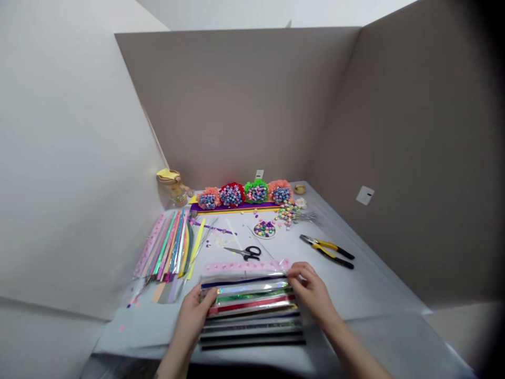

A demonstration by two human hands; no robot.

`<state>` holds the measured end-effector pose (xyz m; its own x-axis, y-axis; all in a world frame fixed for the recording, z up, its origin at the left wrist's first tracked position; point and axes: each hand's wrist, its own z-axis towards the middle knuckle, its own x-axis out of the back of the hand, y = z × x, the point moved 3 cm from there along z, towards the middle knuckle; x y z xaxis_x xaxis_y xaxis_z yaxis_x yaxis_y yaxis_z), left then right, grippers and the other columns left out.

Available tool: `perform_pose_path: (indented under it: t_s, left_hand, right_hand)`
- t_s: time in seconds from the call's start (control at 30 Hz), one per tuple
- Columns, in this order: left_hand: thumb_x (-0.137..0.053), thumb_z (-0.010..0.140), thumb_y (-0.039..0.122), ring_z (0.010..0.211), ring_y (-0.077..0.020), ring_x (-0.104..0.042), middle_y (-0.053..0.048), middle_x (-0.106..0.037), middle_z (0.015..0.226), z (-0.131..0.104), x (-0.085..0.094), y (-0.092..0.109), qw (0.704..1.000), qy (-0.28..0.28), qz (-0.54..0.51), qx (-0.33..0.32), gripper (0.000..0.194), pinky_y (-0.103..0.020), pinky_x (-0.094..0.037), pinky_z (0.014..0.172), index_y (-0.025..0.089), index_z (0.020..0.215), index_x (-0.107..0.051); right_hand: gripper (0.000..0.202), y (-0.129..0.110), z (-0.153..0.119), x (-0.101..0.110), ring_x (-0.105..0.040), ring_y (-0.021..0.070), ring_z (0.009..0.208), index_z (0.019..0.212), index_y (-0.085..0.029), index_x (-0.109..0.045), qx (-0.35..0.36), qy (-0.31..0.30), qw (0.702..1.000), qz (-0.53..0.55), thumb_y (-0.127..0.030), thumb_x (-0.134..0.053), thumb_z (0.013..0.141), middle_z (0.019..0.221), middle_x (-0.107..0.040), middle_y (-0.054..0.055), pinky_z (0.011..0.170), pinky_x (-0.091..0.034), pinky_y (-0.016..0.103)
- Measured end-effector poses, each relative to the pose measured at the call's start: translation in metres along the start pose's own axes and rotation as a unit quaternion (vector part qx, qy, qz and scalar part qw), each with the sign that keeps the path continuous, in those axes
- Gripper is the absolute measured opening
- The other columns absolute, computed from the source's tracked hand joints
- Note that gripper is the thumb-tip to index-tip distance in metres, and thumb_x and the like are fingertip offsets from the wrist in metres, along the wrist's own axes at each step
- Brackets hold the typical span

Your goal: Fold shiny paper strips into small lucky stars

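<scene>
Striped pack of strips (252, 304) gripped at both sides near the counter's (371, 295) front edge.
Hands apart, left hand (194, 311) clamping its left edge, right hand (314, 296) its far right corner, likely keeping it flat; scissors (245, 252) sit just beyond, pliers (315, 244) farther right.

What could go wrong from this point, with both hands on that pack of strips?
The strips might slide out of line if the left hand and right hand pull unevenly. Pushed forward, they may bump the scissors lying just beyond. The small dish of beads could also spill if knocked.
</scene>
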<state>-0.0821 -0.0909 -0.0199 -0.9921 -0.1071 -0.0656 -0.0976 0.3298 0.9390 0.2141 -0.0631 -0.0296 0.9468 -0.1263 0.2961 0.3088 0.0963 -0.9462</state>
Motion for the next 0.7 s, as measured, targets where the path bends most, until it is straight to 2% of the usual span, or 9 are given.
perform_pose_path:
  t_s: [0.1,0.2,0.27,0.4,0.5,0.6,0.7]
  left_hand:
    - [-0.069,0.067,0.041,0.076,-0.0241,-0.067,-0.007,-0.073,0.081,0.001,0.001,-0.003,1.0,0.017,-0.008,-0.008,0.037,-0.033,-0.053,0.07,0.014,0.092,-0.066]
    - [-0.071,0.065,0.04,0.08,-0.0254,-0.067,-0.008,-0.073,0.083,0.0,0.005,-0.006,0.999,0.029,-0.013,-0.013,0.04,-0.033,-0.052,0.071,0.013,0.094,-0.066]
    - [-0.071,0.066,0.04,0.081,-0.0253,-0.067,-0.008,-0.072,0.084,0.0,0.006,-0.008,0.999,0.024,-0.021,-0.006,0.041,-0.033,-0.053,0.071,0.013,0.097,-0.065]
    - [-0.069,0.07,0.039,0.079,-0.0229,-0.066,-0.006,-0.071,0.087,0.0,0.007,-0.009,0.999,0.0,-0.038,0.009,0.039,-0.032,-0.053,0.07,0.015,0.099,-0.062]
    - [-0.07,0.068,0.038,0.074,-0.0198,-0.065,-0.003,-0.07,0.08,0.001,0.009,-0.008,0.999,0.012,-0.045,0.014,0.034,-0.03,-0.052,0.07,0.015,0.091,-0.062]
    - [-0.073,0.063,0.035,0.063,-0.0154,-0.063,0.001,-0.066,0.068,0.002,0.013,-0.008,0.997,0.041,-0.061,0.023,0.03,-0.025,-0.05,0.062,0.015,0.081,-0.06]
    - [-0.075,0.06,0.034,0.056,-0.0131,-0.06,0.004,-0.063,0.064,0.001,0.016,-0.009,0.995,0.051,-0.078,0.043,0.031,-0.024,-0.048,0.056,0.016,0.079,-0.059]
  right_hand:
    - [0.011,0.002,0.0,0.001,-0.054,0.0177,0.072,0.074,-0.019,-0.064,0.031,-0.012,0.997,-0.076,-0.022,-0.054,0.075,0.083,-0.057,0.005,0.063,-0.042,0.027]
    - [0.013,0.004,-0.001,-0.003,-0.055,0.0176,0.072,0.076,-0.019,-0.062,0.044,-0.052,0.994,-0.086,-0.022,-0.05,0.079,0.079,-0.059,0.004,0.065,-0.042,0.027]
    - [0.012,0.005,-0.001,-0.006,-0.055,0.0176,0.073,0.076,-0.018,-0.06,0.037,-0.056,0.994,-0.081,-0.022,-0.05,0.08,0.078,-0.06,0.004,0.066,-0.042,0.027]
    - [0.011,0.012,-0.001,-0.009,-0.055,0.0168,0.069,0.079,-0.017,-0.057,-0.009,-0.061,0.997,-0.043,-0.026,-0.05,0.081,0.073,-0.059,0.002,0.065,-0.043,0.027]
    - [0.012,0.016,-0.001,-0.01,-0.054,0.016,0.068,0.08,-0.017,-0.056,-0.029,-0.091,0.995,0.019,-0.028,-0.051,0.081,0.073,-0.058,0.002,0.064,-0.044,0.026]
    - [0.012,0.013,-0.001,-0.009,-0.055,0.0162,0.072,0.082,-0.017,-0.058,-0.019,-0.133,0.988,0.07,-0.027,-0.052,0.08,0.077,-0.059,0.003,0.066,-0.046,0.026]
    - [0.013,0.004,0.0,-0.004,-0.058,0.018,0.083,0.084,-0.017,-0.064,0.017,-0.154,0.986,0.065,-0.022,-0.053,0.078,0.087,-0.06,0.006,0.076,-0.046,0.028]
